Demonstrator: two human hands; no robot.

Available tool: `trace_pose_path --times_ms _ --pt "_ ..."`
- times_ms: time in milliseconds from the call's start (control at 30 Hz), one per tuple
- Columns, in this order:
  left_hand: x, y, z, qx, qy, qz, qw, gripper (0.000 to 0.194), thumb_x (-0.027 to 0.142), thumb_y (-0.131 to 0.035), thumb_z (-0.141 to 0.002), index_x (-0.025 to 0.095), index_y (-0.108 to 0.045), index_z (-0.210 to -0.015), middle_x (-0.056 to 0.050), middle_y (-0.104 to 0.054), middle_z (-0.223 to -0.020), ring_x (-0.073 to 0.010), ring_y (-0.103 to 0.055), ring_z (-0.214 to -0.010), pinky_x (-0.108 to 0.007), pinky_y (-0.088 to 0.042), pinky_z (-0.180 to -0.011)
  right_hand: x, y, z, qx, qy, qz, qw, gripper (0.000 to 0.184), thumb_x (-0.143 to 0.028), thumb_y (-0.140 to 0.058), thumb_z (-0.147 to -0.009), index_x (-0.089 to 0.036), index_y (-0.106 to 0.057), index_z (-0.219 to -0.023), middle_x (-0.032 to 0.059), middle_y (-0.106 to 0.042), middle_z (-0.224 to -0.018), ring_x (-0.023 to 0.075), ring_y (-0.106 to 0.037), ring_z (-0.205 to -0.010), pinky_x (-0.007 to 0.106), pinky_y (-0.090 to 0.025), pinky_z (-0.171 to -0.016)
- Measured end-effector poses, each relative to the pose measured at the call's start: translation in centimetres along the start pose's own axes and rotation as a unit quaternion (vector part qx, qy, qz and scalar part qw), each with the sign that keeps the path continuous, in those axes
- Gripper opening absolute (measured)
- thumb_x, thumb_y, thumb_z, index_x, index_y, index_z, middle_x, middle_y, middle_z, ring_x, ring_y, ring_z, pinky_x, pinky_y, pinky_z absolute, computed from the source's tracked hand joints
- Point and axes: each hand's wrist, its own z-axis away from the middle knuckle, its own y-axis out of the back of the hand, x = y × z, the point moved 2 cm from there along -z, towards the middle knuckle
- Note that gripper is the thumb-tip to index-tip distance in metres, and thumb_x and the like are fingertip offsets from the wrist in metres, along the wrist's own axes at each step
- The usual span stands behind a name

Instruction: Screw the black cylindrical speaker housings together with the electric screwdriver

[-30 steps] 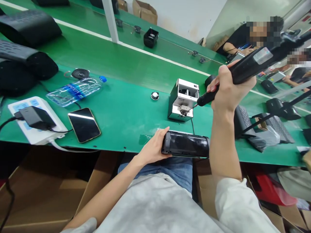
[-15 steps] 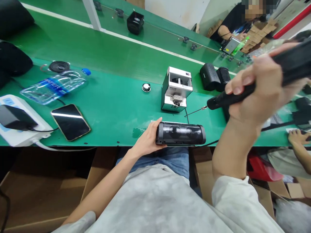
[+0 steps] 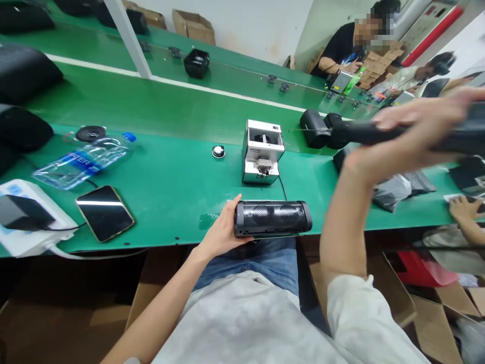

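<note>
A black speaker [image 3: 273, 218] with two perforated grilles lies along the table's front edge. Its left end is held by my left hand [image 3: 223, 230], thumb on top and fingers around the end. Raised at the right, my right hand [image 3: 413, 131] is wrapped around a black electric screwdriver [image 3: 364, 132]; both are smeared by motion. The tool points left, well above and away from the speaker. Behind the speaker stands a white and black box-shaped device [image 3: 263, 151], a cable running from its right side. A small round silver part [image 3: 219, 151] lies left of that device.
On the left are a phone [image 3: 105, 213], a water bottle [image 3: 83, 162], a round speaker driver [image 3: 90, 133] and a white power strip [image 3: 34, 222] with an adapter. Black housings [image 3: 315, 129] stand behind the screwdriver. A co-worker's hand [image 3: 466, 207] rests at the far right.
My right hand has swung the screwdriver so it points more level to the left. The camera view has shifted, showing more of the back. My left hand still grips the speaker.
</note>
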Motion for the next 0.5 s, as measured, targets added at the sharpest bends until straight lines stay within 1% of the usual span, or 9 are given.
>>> trace_pose_path --times_ms 33,67,133,167,233,267,333,400,500 --pt "0.1 0.0 0.0 0.000 0.003 -0.002 1.000 0.140 0.031 -0.100 -0.083 0.035 0.000 -0.181 -0.024 -0.040 -0.180 -0.0487 -0.044 -0.169 -0.070 -0.044 -0.135 1.6 -1.8 0.1 -0.011 0.039 0.016 0.999 0.015 -0.039 -0.057 -0.117 -0.030 -0.055 -0.128 -0.0049 -0.054 -0.085 0.0072 -0.063 -0.074 0.025 -0.064 -0.082" --pt "0.1 0.0 0.0 0.002 0.003 -0.002 1.000 0.141 0.031 -0.101 -0.082 0.035 0.000 -0.181 -0.024 -0.041 -0.180 -0.0488 -0.045 -0.169 -0.070 -0.045 -0.135 3.0 -3.4 0.3 -0.027 0.030 0.023 0.999 0.016 -0.034 -0.064 -0.114 -0.025 -0.055 -0.124 -0.0035 -0.057 -0.087 0.0093 -0.062 -0.071 0.027 -0.063 -0.075" --pt "0.3 0.0 0.1 0.004 0.003 0.001 1.000 0.142 0.029 -0.102 -0.080 0.036 0.000 -0.180 -0.023 -0.043 -0.178 -0.0478 -0.048 -0.167 -0.069 -0.047 -0.134 3.9 -5.6 0.8 -0.037 0.010 0.023 0.999 0.016 -0.023 -0.067 -0.110 -0.022 -0.052 -0.115 -0.0025 -0.058 -0.084 0.0104 -0.058 -0.063 0.028 -0.057 -0.061" --pt "0.3 0.0 0.1 0.005 0.002 0.004 1.000 0.143 0.028 -0.102 -0.080 0.036 -0.001 -0.180 -0.023 -0.044 -0.177 -0.0474 -0.049 -0.166 -0.069 -0.048 -0.133 3.5 -6.1 0.9 -0.029 0.008 0.007 1.000 0.014 -0.023 -0.065 -0.110 -0.022 -0.052 -0.111 -0.0037 -0.056 -0.080 0.0096 -0.055 -0.058 0.026 -0.052 -0.056" --pt "0.4 -0.1 0.0 0.006 -0.002 0.008 1.000 0.144 0.028 -0.103 -0.078 0.036 -0.002 -0.180 -0.022 -0.045 -0.176 -0.0472 -0.049 -0.166 -0.069 -0.048 -0.134 1.9 -6.4 1.1 -0.007 0.032 -0.028 0.999 0.008 -0.021 -0.063 -0.109 -0.023 -0.055 -0.109 -0.0068 -0.048 -0.071 0.0073 -0.051 -0.053 0.021 -0.047 -0.052" --pt "0.4 -0.1 0.0 0.006 -0.004 0.010 1.000 0.144 0.028 -0.103 -0.078 0.036 -0.002 -0.180 -0.022 -0.045 -0.176 -0.0474 -0.049 -0.166 -0.070 -0.047 -0.134 1.1 -6.5 1.2 -0.009 0.035 -0.040 0.999 0.006 -0.020 -0.063 -0.109 -0.024 -0.059 -0.110 -0.0069 -0.045 -0.070 0.0066 -0.050 -0.052 0.020 -0.046 -0.053" --pt "0.3 0.0 -0.1 0.003 -0.007 0.014 1.000 0.145 0.029 -0.103 -0.078 0.037 -0.001 -0.181 -0.022 -0.045 -0.177 -0.0478 -0.048 -0.167 -0.071 -0.046 -0.135 0.1 -7.1 1.4 -0.041 0.017 -0.062 0.997 0.007 -0.021 -0.068 -0.105 -0.026 -0.067 -0.110 -0.0068 -0.042 -0.067 0.0071 -0.048 -0.050 0.020 -0.044 -0.049" --pt "0.3 0.0 -0.2 0.001 -0.010 0.015 1.000 0.147 0.030 -0.104 -0.078 0.037 0.001 -0.181 -0.022 -0.045 -0.176 -0.0484 -0.048 -0.166 -0.073 -0.046 -0.134 0.4 -8.2 2.0 -0.079 -0.013 -0.073 0.994 0.009 -0.024 -0.075 -0.099 -0.024 -0.067 -0.103 -0.0068 -0.042 -0.064 0.0089 -0.045 -0.046 0.023 -0.040 -0.042" --pt "0.4 0.2 -0.2 -0.005 -0.013 0.018 1.000 0.147 0.032 -0.104 -0.078 0.038 0.001 -0.181 -0.023 -0.045 -0.176 -0.0485 -0.048 -0.166 -0.073 -0.048 -0.133 2.4 -9.9 3.4 -0.111 -0.039 -0.046 0.992 0.035 -0.037 -0.086 -0.095 -0.022 -0.054 -0.090 -0.0065 -0.038 -0.061 0.0109 -0.042 -0.043 0.027 -0.035 -0.040"
